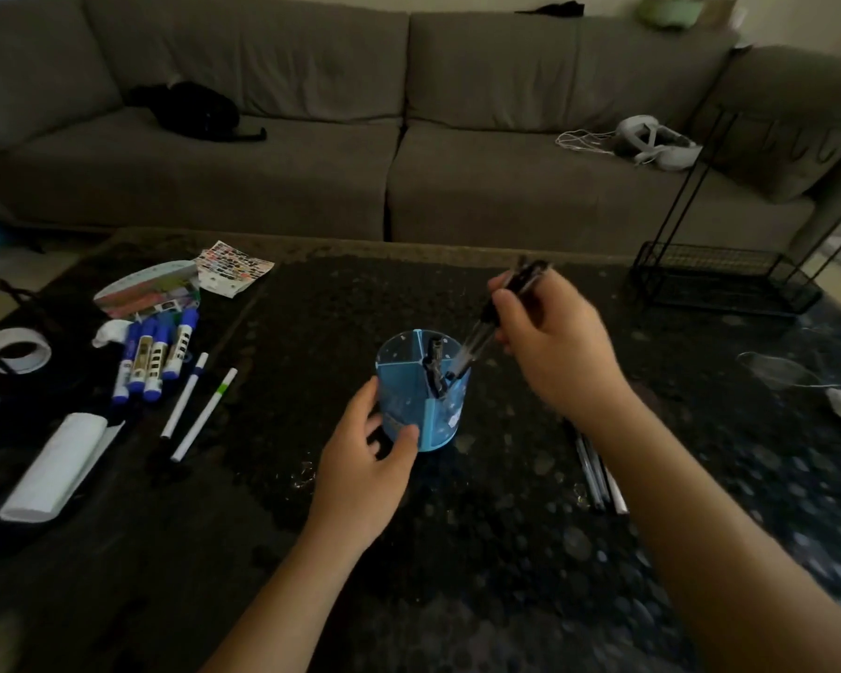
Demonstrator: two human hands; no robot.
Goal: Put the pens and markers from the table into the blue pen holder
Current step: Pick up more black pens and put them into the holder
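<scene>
The blue pen holder [421, 405] stands upright mid-table, divided into compartments, with a dark pen inside one. My left hand [365, 459] wraps its near left side. My right hand [554, 347] holds a bundle of clear pens with dark caps [486, 327], tilted, their lower tips at the holder's right rim. Several blue-capped markers [154, 354] lie in a cluster at the left. Beside them lie two thin white pens [197, 405]. More pens [595, 471] lie on the table under my right forearm.
A roll of tape [15, 349], a white folded paper [57, 466], a pouch [146, 291] and a sticker sheet [234, 267] sit at the table's left. A black wire rack [719, 279] stands at the far right. A grey sofa [409, 138] runs behind.
</scene>
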